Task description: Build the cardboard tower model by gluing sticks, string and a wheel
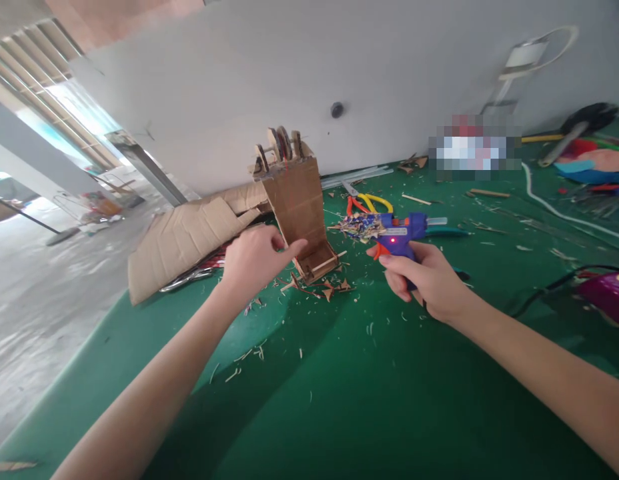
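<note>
A tall brown cardboard model [298, 203] with small wheels on top stands upright on the green table [339, 387]. My left hand [254, 257] is curled against the model's lower left side, forefinger stretched onto its base. My right hand [424, 277] grips a blue hot glue gun [402, 235] with an orange trigger and a lit red lamp. Its nozzle points left toward the model, a short way from it. Cardboard scraps [322, 288] lie around the model's base.
A folded sheet of corrugated cardboard [189, 233] lies at the table's left edge. Yellow- and red-handled pliers [367, 202] lie behind the glue gun. A purple device [607, 293] with a black cable sits at the right. More tools and coloured material crowd the far right corner.
</note>
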{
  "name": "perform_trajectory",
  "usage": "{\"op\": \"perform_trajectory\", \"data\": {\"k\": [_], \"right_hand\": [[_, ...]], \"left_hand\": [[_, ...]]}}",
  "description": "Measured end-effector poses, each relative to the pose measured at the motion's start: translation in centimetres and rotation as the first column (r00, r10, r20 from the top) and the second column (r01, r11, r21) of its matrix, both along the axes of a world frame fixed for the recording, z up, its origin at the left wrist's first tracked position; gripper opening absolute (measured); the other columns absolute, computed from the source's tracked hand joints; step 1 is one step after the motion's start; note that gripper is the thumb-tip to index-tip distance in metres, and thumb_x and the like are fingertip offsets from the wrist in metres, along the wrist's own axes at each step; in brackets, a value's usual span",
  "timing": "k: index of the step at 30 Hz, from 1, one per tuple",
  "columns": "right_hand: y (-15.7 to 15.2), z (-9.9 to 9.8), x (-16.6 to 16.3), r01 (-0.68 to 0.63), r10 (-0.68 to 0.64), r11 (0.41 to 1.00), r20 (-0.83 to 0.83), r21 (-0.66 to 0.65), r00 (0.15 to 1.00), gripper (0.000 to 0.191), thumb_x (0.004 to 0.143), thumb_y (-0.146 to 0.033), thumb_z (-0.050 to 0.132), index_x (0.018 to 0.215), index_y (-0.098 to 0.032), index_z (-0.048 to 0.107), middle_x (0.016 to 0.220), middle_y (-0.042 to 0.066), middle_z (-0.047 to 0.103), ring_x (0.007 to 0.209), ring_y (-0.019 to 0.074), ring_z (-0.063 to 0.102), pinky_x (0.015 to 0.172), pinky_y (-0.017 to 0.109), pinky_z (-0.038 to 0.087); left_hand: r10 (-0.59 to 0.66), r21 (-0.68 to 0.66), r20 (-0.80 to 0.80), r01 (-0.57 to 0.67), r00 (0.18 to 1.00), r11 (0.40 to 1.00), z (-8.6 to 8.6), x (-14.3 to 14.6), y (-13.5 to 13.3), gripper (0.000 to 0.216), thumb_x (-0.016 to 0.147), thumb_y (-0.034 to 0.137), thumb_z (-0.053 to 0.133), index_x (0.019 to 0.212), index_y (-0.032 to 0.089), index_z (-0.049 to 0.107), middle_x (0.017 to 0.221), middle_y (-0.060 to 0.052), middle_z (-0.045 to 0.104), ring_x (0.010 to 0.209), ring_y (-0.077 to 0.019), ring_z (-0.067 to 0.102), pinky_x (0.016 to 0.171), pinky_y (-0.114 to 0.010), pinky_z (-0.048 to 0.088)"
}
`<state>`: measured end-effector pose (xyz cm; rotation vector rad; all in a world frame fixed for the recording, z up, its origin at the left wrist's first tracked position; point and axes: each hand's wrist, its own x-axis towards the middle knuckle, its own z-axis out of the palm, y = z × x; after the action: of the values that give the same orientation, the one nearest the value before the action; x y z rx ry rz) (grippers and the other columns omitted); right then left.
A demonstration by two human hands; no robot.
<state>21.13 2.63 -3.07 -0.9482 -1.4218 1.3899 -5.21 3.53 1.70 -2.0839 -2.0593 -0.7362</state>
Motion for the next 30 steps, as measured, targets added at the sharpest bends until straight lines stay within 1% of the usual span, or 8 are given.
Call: {"op": "perform_trajectory", "data": {"k": [4, 11, 15, 19, 22, 24, 27, 30], "right_hand": [[0.1, -0.1, -0.2, 0.015, -0.015, 1.0, 0.028, -0.001, 0.999, 0.02, 0.08, -0.036, 0.061, 0.089, -0.019, 0.063, 0.041, -0.007, 0.044, 0.035, 0.0083, 0.038, 0.039, 0.026, 0.031], [0.1, -0.7, -0.4, -0.005, 0.007, 1.0, 0.125, -0.018, 0.992, 0.022, 0.081, -0.039, 0.06, 0.09, -0.02, 0.062, 0.043, -0.007, 0.046, 0.037, 0.0088, 0.04, 0.042, 0.027, 0.035], [0.1, -0.8, -0.5, 0.0, 0.002, 1.0, 0.135, -0.017, 0.991, 0.023, 0.081, -0.039, 0.06, 0.092, -0.019, 0.063, 0.042, -0.007, 0.046, 0.036, 0.0088, 0.041, 0.043, 0.027, 0.035], [0.0, -0.8, -0.6, 0.0, 0.002, 1.0, 0.128, -0.013, 0.992, 0.025, 0.08, -0.04, 0.06, 0.093, -0.019, 0.063, 0.043, -0.006, 0.046, 0.037, 0.0087, 0.041, 0.042, 0.026, 0.035], [0.0, -0.9, -0.7, -0.008, 0.009, 1.0, 0.12, -0.013, 0.993, 0.026, 0.08, -0.041, 0.06, 0.093, -0.018, 0.063, 0.043, -0.006, 0.047, 0.038, 0.0087, 0.041, 0.042, 0.026, 0.035], [0.0, -0.9, -0.7, -0.008, 0.01, 1.0, 0.123, -0.014, 0.992, 0.026, 0.08, -0.041, 0.06, 0.094, -0.018, 0.063, 0.043, -0.006, 0.047, 0.038, 0.0086, 0.041, 0.042, 0.026, 0.036], [-0.1, -0.8, -0.7, -0.017, 0.019, 1.0, 0.134, -0.014, 0.991, 0.027, 0.081, -0.041, 0.06, 0.094, -0.018, 0.063, 0.043, -0.006, 0.047, 0.038, 0.0088, 0.042, 0.043, 0.026, 0.036], [-0.1, -0.8, -0.8, -0.023, 0.024, 1.0, 0.145, -0.009, 0.989, 0.027, 0.082, -0.04, 0.059, 0.095, -0.018, 0.062, 0.043, -0.006, 0.047, 0.038, 0.0089, 0.042, 0.043, 0.026, 0.037]], "left_hand": [[-0.003, -0.181, -0.05, -0.006, 0.999, 0.984, -0.2, 0.6, -0.1, 0.03, 0.079, 0.043, 0.055, 0.06, 0.02, 0.058, 0.065, -0.005, 0.061, 0.057, -0.0198, 0.052, 0.053, -0.031, 0.035], [-0.198, -0.22, -0.068, 0.179, 0.978, 0.959, -0.5, -2.0, 0.2, 0.012, 0.078, 0.026, 0.049, 0.077, 0.019, 0.059, 0.077, -0.004, 0.065, 0.066, -0.0195, 0.058, 0.059, -0.03, 0.04], [-0.24, -0.205, 0.217, 0.284, 0.946, 0.937, -1.1, -4.0, 1.0, 0.01, 0.075, 0.023, 0.053, 0.082, 0.019, 0.059, 0.08, -0.004, 0.066, 0.075, -0.0202, 0.061, 0.068, -0.032, 0.045], [-0.109, -0.133, 0.829, 0.383, 0.548, 0.914, -1.9, -4.9, 1.8, 0.017, 0.072, 0.029, 0.062, 0.082, 0.018, 0.053, 0.064, 0.002, 0.059, 0.066, -0.0147, 0.062, 0.068, -0.03, 0.05], [-0.07, -0.015, 0.968, 0.334, 0.243, 0.943, -2.1, -5.4, 2.1, 0.022, 0.069, 0.028, 0.068, 0.08, 0.018, 0.052, 0.054, 0.009, 0.044, 0.05, -0.0075, 0.05, 0.058, -0.024, 0.048], [-0.093, 0.041, 0.984, 0.319, 0.151, 0.947, -1.9, -5.8, 2.2, 0.023, 0.068, 0.026, 0.069, 0.078, 0.019, 0.05, 0.052, 0.01, 0.034, 0.043, -0.0046, 0.039, 0.047, -0.019, 0.04], [-0.097, 0.014, 0.962, 0.31, 0.256, 0.951, -1.6, -6.5, 2.2, 0.023, 0.072, 0.031, 0.067, 0.075, 0.02, 0.047, 0.05, 0.011, 0.024, 0.038, -0.004, 0.023, 0.038, -0.016, 0.02], [-0.114, -0.056, 0.746, 0.232, 0.656, 0.971, -0.9, -7.2, 2.0, 0.018, 0.075, 0.036, 0.06, 0.078, 0.02, 0.051, 0.05, 0.008, 0.032, 0.039, -0.0063, 0.027, 0.04, -0.02, 0.018]]}}
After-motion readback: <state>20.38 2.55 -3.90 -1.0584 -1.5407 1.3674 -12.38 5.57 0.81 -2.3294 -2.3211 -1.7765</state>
